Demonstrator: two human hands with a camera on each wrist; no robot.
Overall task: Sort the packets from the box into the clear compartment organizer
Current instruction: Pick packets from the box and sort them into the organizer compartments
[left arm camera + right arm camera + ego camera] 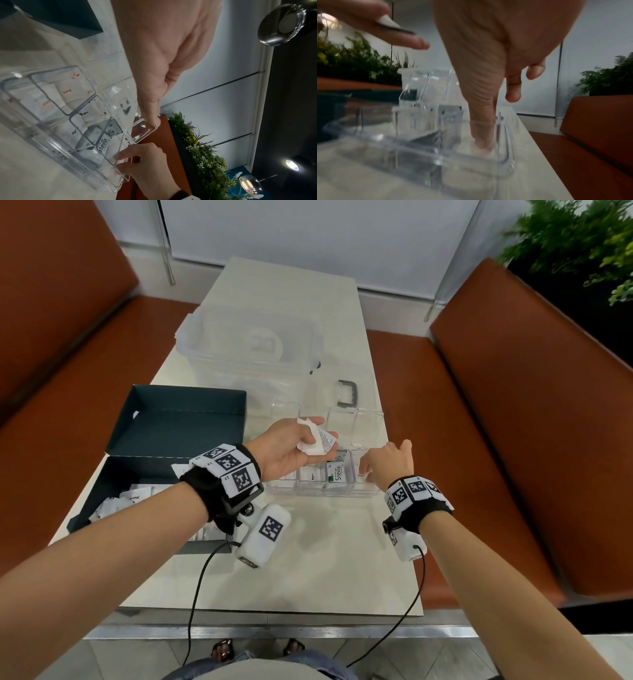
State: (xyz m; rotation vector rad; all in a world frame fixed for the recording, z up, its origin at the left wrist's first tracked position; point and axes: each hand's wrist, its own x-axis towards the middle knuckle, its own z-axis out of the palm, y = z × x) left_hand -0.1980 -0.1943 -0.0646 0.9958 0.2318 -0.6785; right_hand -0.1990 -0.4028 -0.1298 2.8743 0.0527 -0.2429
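Note:
My left hand [286, 448] lies palm up over the clear compartment organizer [322, 491], fingers relaxed, carrying several white packets [317, 441]. My right hand [387, 463] reaches down into the rightmost compartment. Its thumb [481, 135] and forefinger pinch a white packet [362, 474] at the floor there. Stevia packets [102, 143] fill the neighbouring compartment. Beyond them are pepper [89, 116] and salt [68, 93] packets. The dark box [178, 436] stands open at the left with more packets [126, 501] inside.
A large clear bin [253, 350] and a grey handle [347, 393] sit behind the organizer on the pale table [308, 570]. Orange benches [513, 440] flank the table. Camera cables [198, 583] hang from both wrists over the near edge.

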